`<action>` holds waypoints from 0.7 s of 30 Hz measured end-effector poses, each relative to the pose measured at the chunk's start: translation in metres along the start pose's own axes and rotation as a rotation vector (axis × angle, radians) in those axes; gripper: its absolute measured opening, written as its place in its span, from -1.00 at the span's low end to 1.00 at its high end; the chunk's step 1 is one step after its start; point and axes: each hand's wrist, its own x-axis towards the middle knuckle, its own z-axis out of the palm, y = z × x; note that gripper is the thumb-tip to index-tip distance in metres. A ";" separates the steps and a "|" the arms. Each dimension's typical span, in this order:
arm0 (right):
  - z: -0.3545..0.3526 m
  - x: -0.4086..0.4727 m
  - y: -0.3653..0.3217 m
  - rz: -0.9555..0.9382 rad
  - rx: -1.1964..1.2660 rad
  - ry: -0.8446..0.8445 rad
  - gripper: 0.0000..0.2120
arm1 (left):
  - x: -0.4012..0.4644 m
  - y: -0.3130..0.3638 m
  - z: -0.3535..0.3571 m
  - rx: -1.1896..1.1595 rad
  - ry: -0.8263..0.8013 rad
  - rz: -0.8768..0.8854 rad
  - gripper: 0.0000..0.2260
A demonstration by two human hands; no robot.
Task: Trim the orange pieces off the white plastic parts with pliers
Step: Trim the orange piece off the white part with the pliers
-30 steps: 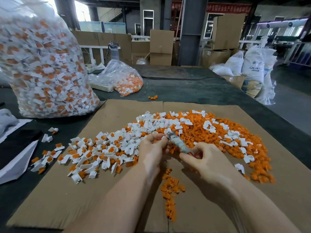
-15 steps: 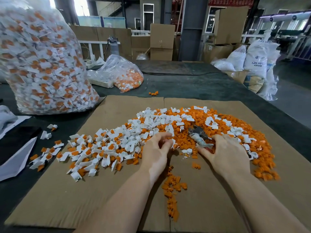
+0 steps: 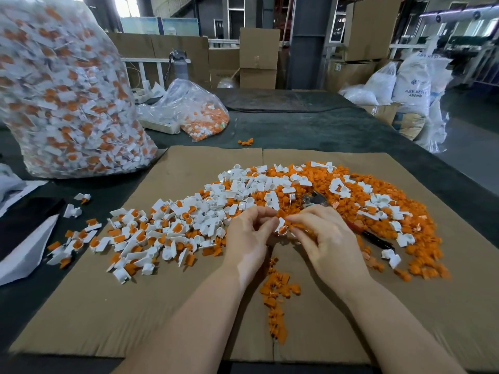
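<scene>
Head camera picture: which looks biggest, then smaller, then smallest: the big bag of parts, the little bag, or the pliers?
1. The big bag, though it sits nearer the camera than the little bag.
2. The little bag, farther back on the table.
3. The pliers, partly hidden behind the right hand.

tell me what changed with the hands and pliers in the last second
The right hand let go of the pliers, which now lie on the orange pile behind it, and moved in to pinch a white part with the left hand. The piles and bags stayed put.
</scene>
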 end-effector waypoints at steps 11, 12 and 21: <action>0.008 -0.003 -0.006 0.132 0.089 0.072 -0.99 | -0.004 0.005 -0.001 -0.024 -0.153 -0.002 -0.77; 0.009 -0.003 -0.006 0.143 0.101 0.069 -0.99 | -0.004 0.005 0.000 0.040 -0.185 0.024 -0.74; 0.007 -0.009 -0.001 0.190 0.187 0.087 -0.86 | -0.005 0.005 0.003 0.155 -0.130 0.070 -0.74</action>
